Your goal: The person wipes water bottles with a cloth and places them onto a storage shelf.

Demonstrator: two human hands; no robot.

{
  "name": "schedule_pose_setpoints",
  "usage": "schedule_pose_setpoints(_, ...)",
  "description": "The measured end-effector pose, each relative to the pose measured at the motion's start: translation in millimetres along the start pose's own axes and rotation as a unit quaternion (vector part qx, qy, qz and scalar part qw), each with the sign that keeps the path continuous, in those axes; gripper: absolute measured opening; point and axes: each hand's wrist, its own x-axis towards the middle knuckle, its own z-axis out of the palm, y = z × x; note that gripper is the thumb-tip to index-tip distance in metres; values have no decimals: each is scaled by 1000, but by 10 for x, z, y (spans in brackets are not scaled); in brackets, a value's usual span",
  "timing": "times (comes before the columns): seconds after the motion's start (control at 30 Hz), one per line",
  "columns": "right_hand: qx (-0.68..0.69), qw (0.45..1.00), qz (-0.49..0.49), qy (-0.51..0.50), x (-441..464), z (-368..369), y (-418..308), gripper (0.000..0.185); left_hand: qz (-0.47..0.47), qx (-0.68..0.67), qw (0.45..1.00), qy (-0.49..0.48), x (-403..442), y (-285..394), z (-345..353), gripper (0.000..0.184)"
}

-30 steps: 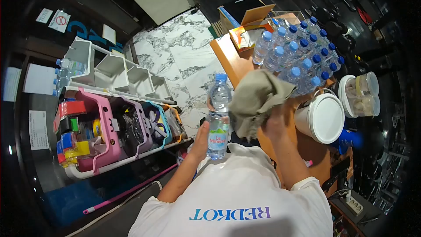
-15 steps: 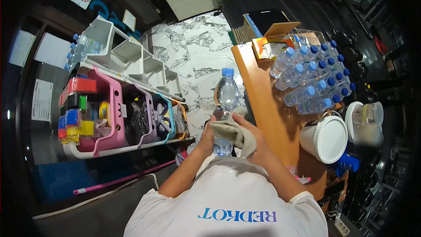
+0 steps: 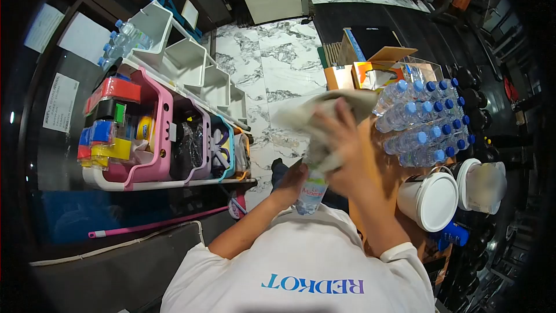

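Observation:
My left hand point(image 3: 291, 185) is closed around the lower part of a clear plastic water bottle point(image 3: 313, 194), held upright in front of my shirt. Its label shows at the bottom, while the upper half and cap are hidden. My right hand point(image 3: 341, 153), smeared by motion, grips a grey-beige cloth point(image 3: 324, 110) that drapes over the bottle's upper part. Part of the cloth flares out to both sides above my fingers.
Several capped water bottles point(image 3: 425, 122) stand in rows on the wooden table point(image 3: 370, 168) at right, near a white bucket point(image 3: 437, 206) and an opened cardboard box point(image 3: 379, 69). To the left, a pink basket point(image 3: 165, 133) and other baskets sit beside white shelving point(image 3: 191, 66).
My right hand has lifted with the cloth, from the bottle's middle to over its top. The bottle has turned so its label shows. The camera view has shifted slightly.

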Motion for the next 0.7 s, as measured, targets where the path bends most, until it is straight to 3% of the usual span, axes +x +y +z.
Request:
schedule_pose_setpoints(0.03,-159,981,-96,-62,-29,107,1,53,30,73,996,47,-14,-34,-2,50)
schedule_pose_setpoints(0.13,-124,976,-142,-107,-278,354,64,59,-34,-44,998,34,-72,-19,-185,51)
schedule_pose_setpoints(0.2,-24,967,-145,-210,-368,319,164,50,-100,-157,982,18,-121,12,-350,52)
schedule_pose_setpoints(0.23,-24,966,-147,-211,-427,305,325,50,-133,-213,968,10,-127,19,-386,53)
schedule_pose_setpoints(0.3,194,968,-36,-158,-538,211,644,45,-78,-139,984,75,-69,112,-293,58)
schedule_pose_setpoints(0.33,439,885,121,-95,-564,133,688,47,-78,-140,984,75,-76,126,-296,58)
schedule_pose_setpoints(0.37,641,719,267,-23,-570,46,695,49,-89,-142,982,81,-88,134,-300,60)
schedule_pose_setpoints(0.4,507,829,224,74,-670,-1,910,43,-101,-144,981,87,-91,146,-297,63)
schedule_pose_setpoints(0.43,352,905,172,169,-760,-12,1100,37,-100,-145,981,86,-77,170,-285,63)
schedule_pose_setpoints(0.5,457,773,358,257,-465,-143,722,40,-14,-108,993,46,-26,220,-253,67)
schedule_pose_setpoints(0.57,457,794,346,201,-404,-58,540,43,-39,-88,995,-4,30,206,-245,71)
schedule_pose_setpoints(0.63,401,881,231,101,-441,159,484,53,-64,-67,994,-55,77,258,-175,75)
schedule_pose_setpoints(0.7,409,863,276,110,-499,182,510,53,-30,-14,992,-118,108,413,-17,83)
